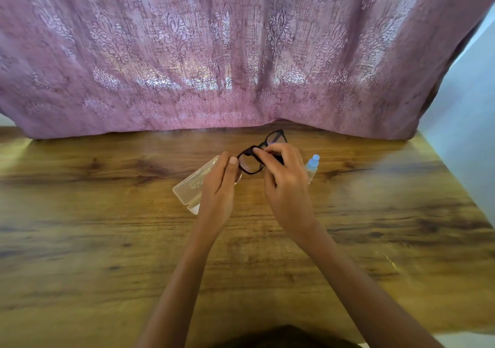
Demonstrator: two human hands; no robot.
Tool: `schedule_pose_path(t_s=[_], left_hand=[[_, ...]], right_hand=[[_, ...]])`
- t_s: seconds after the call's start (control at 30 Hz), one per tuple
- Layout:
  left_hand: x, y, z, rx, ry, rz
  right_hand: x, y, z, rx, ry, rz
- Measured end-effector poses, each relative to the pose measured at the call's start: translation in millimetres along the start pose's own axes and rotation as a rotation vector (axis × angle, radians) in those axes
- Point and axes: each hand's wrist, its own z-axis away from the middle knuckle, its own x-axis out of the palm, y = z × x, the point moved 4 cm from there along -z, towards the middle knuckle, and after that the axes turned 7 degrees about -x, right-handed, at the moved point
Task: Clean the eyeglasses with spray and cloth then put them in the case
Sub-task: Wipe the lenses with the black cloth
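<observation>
Clear case (195, 184) lay on bench (107, 240), lid closed, partly under left hand (218, 187). Left grip pinched on left rim of eyeglasses (257, 157), held above bench betw. both hands. Right hand (285, 184) grip closed on frame top near bridge. Spray bottle (312, 167) just beside right hand. No cloth in view. Best kept to rims, w/ fingertips off lenses, frame level & steady.

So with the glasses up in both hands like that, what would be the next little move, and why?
Probably free the right hand and reach for the spray bottle just beside it. The glasses are held off the wooden table by both hands, the left hand pinching the frame's end, and no cloth is in view, so spraying looks next.
</observation>
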Motion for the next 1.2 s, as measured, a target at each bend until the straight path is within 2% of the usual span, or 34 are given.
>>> schedule_pose_path(t_s=[0.13,0.37,0.57,0.73,0.93,1.2], left_hand=[[0.9,0.3,-2.7,-0.008,0.014,0.021],[-2.7,7.1,-1.3,0.038,0.076,-0.021],[-4.6,1.3,-3.1,-0.001,0.14,0.036],[-5.0,3.3,-3.7,0.008,0.131,0.031],[-6.0,3.7,-3.2,0.023,0.15,0.029],[-1.9,1.3,-4.6,0.007,0.109,0.028]], right_hand=[[2.8,-13.2,-0.1,-0.07,-0.025,-0.069],[1.1,2.2,-6.1,0.033,-0.009,-0.024],[0.9,-4.0,11.7,-0.005,0.018,-0.057],[3.6,-15.7,16.5,-0.089,0.022,-0.1],[2.0,-0.8,10.8,0.007,0.037,-0.078],[3.2,-17.4,14.5,-0.111,0.012,-0.057]])
